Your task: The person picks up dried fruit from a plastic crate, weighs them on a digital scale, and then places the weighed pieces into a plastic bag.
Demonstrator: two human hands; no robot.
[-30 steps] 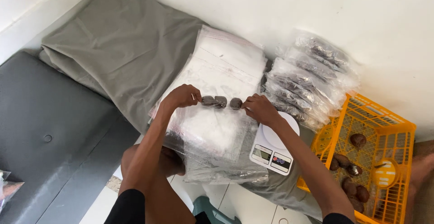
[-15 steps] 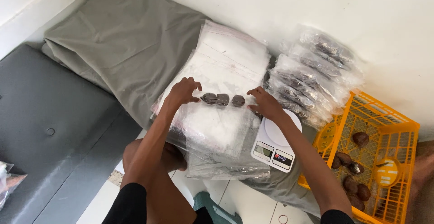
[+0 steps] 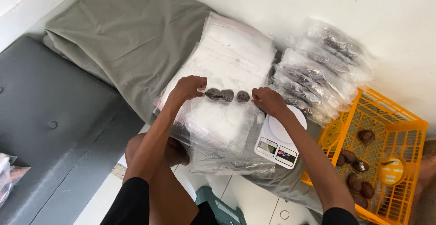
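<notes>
A clear plastic bag (image 3: 222,116) lies over a stack of empty clear bags (image 3: 236,54). Three dark brown lumps (image 3: 227,95) sit in a row inside it near its far end. My left hand (image 3: 188,88) pinches the bag at the left of the lumps. My right hand (image 3: 268,101) presses on the bag at the right of them. Both hands sit level with the row, one at each end.
A white kitchen scale (image 3: 278,141) stands under my right forearm. Filled bags of dark lumps (image 3: 318,70) are piled at the right. A yellow plastic crate (image 3: 386,154) holds several brown lumps. Grey cloth (image 3: 122,38) covers the left; a dark cushion (image 3: 45,125) lies beside it.
My left hand opened its fingers briefly, then closed on the bag again. The bag and both hands hardly shifted; the view drifted a little.
</notes>
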